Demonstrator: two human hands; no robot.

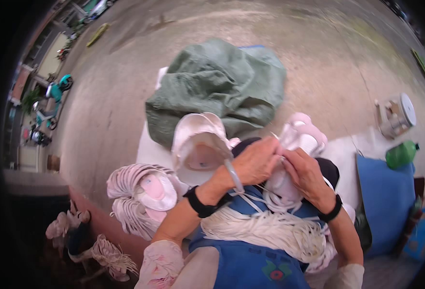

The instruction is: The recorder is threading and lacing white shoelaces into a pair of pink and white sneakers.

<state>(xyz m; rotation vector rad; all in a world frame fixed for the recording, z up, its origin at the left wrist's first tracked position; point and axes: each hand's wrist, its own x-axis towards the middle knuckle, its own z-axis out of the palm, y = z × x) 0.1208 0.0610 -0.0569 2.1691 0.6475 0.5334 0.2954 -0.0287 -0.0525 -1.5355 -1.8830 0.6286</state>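
Over my lap, my left hand (257,161) and my right hand (305,171) meet with their fingertips pinched together. Both are closed on a thin white shoelace, though the exact grip is partly hidden by the fingers. Right below and behind them lies a pale pink and white shoe upper (280,185). Another pink and white upper (306,132) shows just beyond the fingers. A thick bundle of white shoelaces (265,233) rests across my blue apron (246,267). Left of my hands, a pale, wide-open shoe upper (200,139) has its pink inside showing.
Stacked pink uppers (145,192) sit at the left. Ahead lies a crumpled green sack (217,82) on the concrete floor. At the right are a blue board (386,202), a green bottle (400,154) and a stool (396,115). A teal scooter (51,101) stands far left.
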